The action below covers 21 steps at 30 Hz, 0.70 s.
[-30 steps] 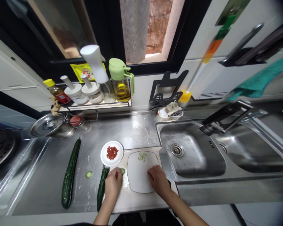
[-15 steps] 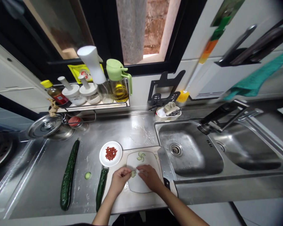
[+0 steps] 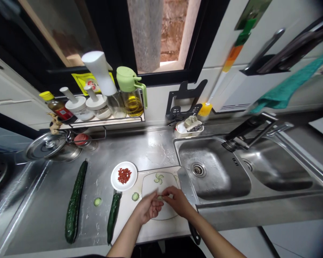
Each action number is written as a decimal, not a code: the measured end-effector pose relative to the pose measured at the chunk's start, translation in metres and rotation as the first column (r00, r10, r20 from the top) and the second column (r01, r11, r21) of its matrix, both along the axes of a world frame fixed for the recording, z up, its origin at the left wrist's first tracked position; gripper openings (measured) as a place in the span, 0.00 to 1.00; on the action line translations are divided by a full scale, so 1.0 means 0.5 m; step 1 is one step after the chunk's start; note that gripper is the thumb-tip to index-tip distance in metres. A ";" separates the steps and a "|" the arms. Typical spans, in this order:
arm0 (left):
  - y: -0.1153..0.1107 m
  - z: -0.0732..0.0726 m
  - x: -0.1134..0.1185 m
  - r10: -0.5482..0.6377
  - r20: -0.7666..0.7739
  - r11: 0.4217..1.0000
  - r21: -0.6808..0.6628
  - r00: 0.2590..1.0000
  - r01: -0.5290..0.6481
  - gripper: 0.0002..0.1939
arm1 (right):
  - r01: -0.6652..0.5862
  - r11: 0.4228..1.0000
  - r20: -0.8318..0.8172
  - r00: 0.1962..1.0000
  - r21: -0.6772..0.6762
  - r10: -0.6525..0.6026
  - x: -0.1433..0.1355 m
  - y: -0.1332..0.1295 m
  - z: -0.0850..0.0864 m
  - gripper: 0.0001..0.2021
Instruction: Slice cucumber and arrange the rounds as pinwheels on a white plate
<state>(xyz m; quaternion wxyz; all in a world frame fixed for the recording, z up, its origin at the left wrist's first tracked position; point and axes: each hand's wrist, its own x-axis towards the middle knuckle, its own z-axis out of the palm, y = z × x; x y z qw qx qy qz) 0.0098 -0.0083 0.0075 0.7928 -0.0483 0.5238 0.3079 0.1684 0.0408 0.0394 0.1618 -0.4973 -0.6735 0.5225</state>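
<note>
Above a white plate with a dark outline (image 3: 165, 213), my two hands meet. My right hand (image 3: 177, 201) is closed in a pinch on what looks like a thin, pale cucumber piece (image 3: 160, 197), mostly covered by the fingers. Palm turned up, my left hand (image 3: 148, 208) has loosely curled, parted fingers, its thumb close to that pinch. Curved cucumber slivers (image 3: 158, 178) form a pinwheel near the plate's far edge. A cucumber slice (image 3: 135, 196) lies on the cutting board (image 3: 129, 225), left of the plate. A knife's blade (image 3: 187, 184) and black handle (image 3: 194, 233) show along the board's right side.
A small white dish (image 3: 113, 182) of red bits overlaps the board's far left corner. Left of it lie a cut cucumber (image 3: 113, 216), another slice (image 3: 97, 201) and a whole cucumber (image 3: 75, 204). The double sink (image 3: 215, 168) is on the right; a condiment rack (image 3: 107, 123) stands behind.
The slice in my left hand's fingers is now on the board. My left hand has turned palm up and moved right, to the right hand's fingertips. The view has shifted slightly.
</note>
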 end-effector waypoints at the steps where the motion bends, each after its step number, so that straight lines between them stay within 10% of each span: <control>1: 0.004 0.002 0.003 -0.002 0.047 1.000 -0.013 0.999 0.003 0.17 | -0.009 1.000 -0.008 1.000 0.001 0.009 0.004 0.001 0.005 0.05; 6: 0.023 0.005 0.013 0.053 0.116 0.998 0.023 0.992 -0.056 0.13 | -0.026 0.999 -0.030 0.999 -0.023 0.025 0.029 0.011 0.007 0.06; 13: 0.038 -0.016 0.043 0.039 -0.277 0.972 0.232 0.960 0.027 0.13 | -0.051 0.999 0.163 0.985 0.011 0.048 0.069 0.039 -0.026 0.07; 21: 0.047 -0.031 0.090 -0.064 -0.771 0.826 0.316 0.634 0.467 0.01 | -0.100 0.984 0.370 0.928 0.146 0.040 0.091 0.065 -0.031 0.06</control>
